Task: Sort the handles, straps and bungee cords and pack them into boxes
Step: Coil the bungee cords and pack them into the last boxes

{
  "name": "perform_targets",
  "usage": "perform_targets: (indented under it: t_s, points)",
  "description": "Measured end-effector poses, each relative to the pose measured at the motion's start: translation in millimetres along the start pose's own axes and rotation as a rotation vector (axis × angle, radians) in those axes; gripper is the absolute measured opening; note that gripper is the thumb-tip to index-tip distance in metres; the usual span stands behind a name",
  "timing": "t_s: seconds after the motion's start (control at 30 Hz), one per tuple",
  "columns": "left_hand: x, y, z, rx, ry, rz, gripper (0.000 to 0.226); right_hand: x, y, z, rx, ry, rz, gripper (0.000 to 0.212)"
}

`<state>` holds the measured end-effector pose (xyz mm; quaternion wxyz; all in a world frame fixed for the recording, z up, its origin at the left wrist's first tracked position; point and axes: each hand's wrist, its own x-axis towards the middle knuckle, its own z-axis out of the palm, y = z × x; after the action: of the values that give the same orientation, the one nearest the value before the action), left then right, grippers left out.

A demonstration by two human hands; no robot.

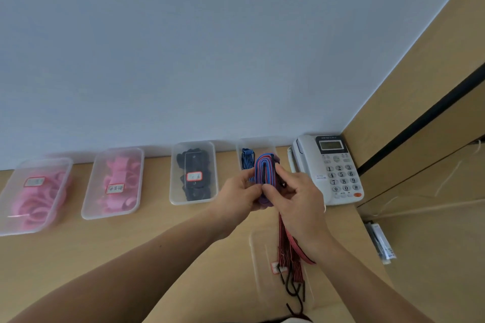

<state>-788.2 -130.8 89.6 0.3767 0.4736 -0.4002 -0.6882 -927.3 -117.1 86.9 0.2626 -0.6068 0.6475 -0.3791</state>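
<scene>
While the left hand (240, 193) and right hand (298, 198) meet above the wooden bench (162, 233), both clamp one folded bundle (265, 169) of flat, ribbed elastic cord striped blue and red. The left fingers curl round its left side, and the right thumb and fingers pinch its right side and lower end. The bundle is a tall narrow oval of stacked loops, held upright in the air just in front of the fourth box (258, 145). Four clear, soft-cornered rectangular plastic boxes stand in a row against the white wall. The first box (15, 207) holds glossy pink loops, the second box (89, 207) chunkier pink pieces, and the third box (174, 191) matte black items. The fourth holds a blue-and-white striped cord (246, 161). The first three boxes each carry one red-bordered white label, and the fourth's is hidden. Nearer the person lies a fifth clear plastic piece (256, 252) with its own red-bordered label; I cannot tell whether it is a box or a lid. On it, beneath the right wrist, lie red-and-black striped bungee cords (286, 254) ending in at least two black wire hooks (295, 296). One pale push-button telephone (328, 168) sits in the corner beside the tan panel, and a thin packet (380, 244) lies to its right.
</scene>
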Motion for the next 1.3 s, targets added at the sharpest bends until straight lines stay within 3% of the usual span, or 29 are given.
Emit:
perform_targets:
  t_s: [0.1, 0.23, 0.33, 0.47, 0.7, 0.9, 1.0, 1.1, 1.3]
  points:
    - [16, 2, -2, 0.231, -0.002, -0.017, 0.035, 14, 10, 6, -0.081, -0.018, 0.008, 0.048]
    - [43, 3, -12, 0.794, 0.078, 0.056, 0.030, 47, 26, 15, -0.158, -0.073, 0.024, 0.047]
    - [65, -2, -23, 1.204, 0.120, 0.153, 0.047, 74, 43, 20, -0.256, -0.155, 0.021, 0.049]
    - [96, -16, -35, 1.577, 0.004, 0.235, 0.066, 103, 62, 35, -0.418, -0.227, -0.057, 0.051]
    - [127, -31, -37, 1.694, 0.029, 0.207, 0.072, 128, 74, 59, -0.584, -0.300, -0.166, 0.035]
    - [134, -35, -40, 1.660, 0.095, 0.272, 0.061, 135, 76, 70, -0.718, -0.366, -0.205, 0.027]
    - [134, -37, -41, 1.643, 0.105, 0.281, 0.061, 132, 77, 67, -0.823, -0.275, -0.362, 0.020]
    - [135, -38, -43, 1.635, 0.112, 0.298, 0.061, 129, 84, 62, -0.874, -0.176, -0.460, 0.027]
    - [133, -43, -46, 1.658, 0.105, 0.283, 0.070, 120, 99, 57, -0.883, -0.312, -0.487, 0.067]
